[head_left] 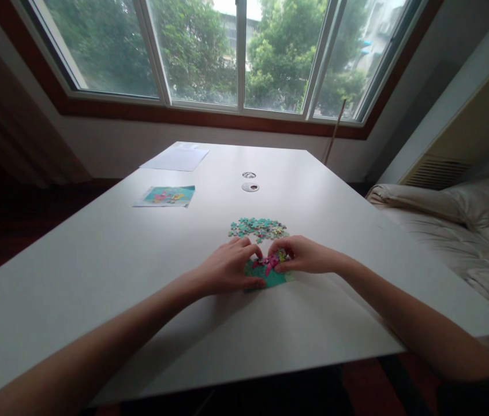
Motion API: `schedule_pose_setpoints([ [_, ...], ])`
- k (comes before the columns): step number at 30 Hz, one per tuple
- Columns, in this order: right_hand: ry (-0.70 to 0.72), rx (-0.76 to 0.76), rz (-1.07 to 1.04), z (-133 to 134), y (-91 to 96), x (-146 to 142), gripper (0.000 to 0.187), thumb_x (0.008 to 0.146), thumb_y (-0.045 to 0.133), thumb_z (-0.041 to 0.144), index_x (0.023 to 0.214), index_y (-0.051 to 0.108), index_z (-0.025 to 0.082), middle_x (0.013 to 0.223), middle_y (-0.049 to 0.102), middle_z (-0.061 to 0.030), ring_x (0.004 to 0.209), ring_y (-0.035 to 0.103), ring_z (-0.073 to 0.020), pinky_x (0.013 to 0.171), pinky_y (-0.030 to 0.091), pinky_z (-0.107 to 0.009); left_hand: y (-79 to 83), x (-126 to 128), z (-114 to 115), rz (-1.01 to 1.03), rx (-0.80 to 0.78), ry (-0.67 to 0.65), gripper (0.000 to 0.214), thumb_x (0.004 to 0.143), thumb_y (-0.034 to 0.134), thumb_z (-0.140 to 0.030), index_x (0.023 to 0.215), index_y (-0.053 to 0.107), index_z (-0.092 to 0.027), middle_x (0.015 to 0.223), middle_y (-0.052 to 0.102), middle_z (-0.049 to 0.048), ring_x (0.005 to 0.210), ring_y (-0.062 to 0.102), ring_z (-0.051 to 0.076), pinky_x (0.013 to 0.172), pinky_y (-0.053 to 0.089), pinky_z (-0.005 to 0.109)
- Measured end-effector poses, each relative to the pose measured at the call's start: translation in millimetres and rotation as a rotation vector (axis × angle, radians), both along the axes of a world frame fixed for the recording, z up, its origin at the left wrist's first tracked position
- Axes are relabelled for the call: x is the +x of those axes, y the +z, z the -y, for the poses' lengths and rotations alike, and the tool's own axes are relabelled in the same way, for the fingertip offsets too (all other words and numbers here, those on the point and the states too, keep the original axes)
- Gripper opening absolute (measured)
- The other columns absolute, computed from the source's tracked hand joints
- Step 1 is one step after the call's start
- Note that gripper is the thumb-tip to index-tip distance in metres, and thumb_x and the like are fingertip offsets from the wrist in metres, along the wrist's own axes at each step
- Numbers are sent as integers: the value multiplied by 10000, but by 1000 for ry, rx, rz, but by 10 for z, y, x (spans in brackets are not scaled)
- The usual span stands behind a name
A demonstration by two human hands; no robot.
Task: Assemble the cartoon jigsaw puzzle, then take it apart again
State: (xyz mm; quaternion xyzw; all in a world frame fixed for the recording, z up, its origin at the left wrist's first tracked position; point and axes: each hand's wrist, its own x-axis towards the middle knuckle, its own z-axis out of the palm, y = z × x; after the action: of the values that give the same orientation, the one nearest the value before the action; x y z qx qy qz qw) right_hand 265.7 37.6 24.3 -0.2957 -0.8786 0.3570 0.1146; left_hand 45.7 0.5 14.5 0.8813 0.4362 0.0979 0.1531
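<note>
A partly joined jigsaw puzzle [276, 279], teal with a pink figure, lies flat on the white table in front of me. My left hand [231, 267] grips its left side, thumb along the lower edge and curled fingertips near the upper edge. From the right, my right hand [302, 254] pinches at the upper part, by the pink and yellow area; a puzzle piece seems to be between thumb and forefinger, mostly hidden by the fingers. Just beyond both hands is a pile of loose jigsaw pieces [259, 226], mostly teal and some grey.
The white table [140, 277] reaches toward a window. On its left lie a printed picture [165, 196] and, farther back, white paper [177, 158]. Two small round items [250, 187] sit beyond the pile. A cream sofa [447, 214] stands along the right side.
</note>
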Motion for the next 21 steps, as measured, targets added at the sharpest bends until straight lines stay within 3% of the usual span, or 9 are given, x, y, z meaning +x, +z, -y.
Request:
schedule_pose_setpoints([
  [8,-17,-173,-194,-96,-32,37,282,725,670,336,930,607,154,818,607,-22,689,527,-114,625,448,-245,2,-7,-25,-53,40,8,414,744,609,-503,1048,568,-225,990,549,69,929,529,256,780,437,362],
  [14,-141,-307,-341,-198,-122,59,347,651,727,375,881,600,148,727,572,7,644,534,-107,588,470,-250,33,-62,-27,-25,6,-43,441,697,669,-490,1044,587,-231,991,555,64,926,530,247,800,425,352],
  [18,-259,-353,-457,-189,-140,-10,343,619,751,353,844,592,149,726,584,13,630,545,-97,589,471,-245,46,-30,-45,193,-32,-23,461,667,704,-449,1049,601,-213,1035,572,74,974,504,252,849,401,368],
  [21,-320,-394,-533,-150,-134,-99,356,588,768,337,835,584,158,729,595,19,631,552,-98,591,468,-246,23,45,-76,425,-131,78,292,734,629,-409,912,651,-178,853,620,44,788,539,193,717,428,303],
])
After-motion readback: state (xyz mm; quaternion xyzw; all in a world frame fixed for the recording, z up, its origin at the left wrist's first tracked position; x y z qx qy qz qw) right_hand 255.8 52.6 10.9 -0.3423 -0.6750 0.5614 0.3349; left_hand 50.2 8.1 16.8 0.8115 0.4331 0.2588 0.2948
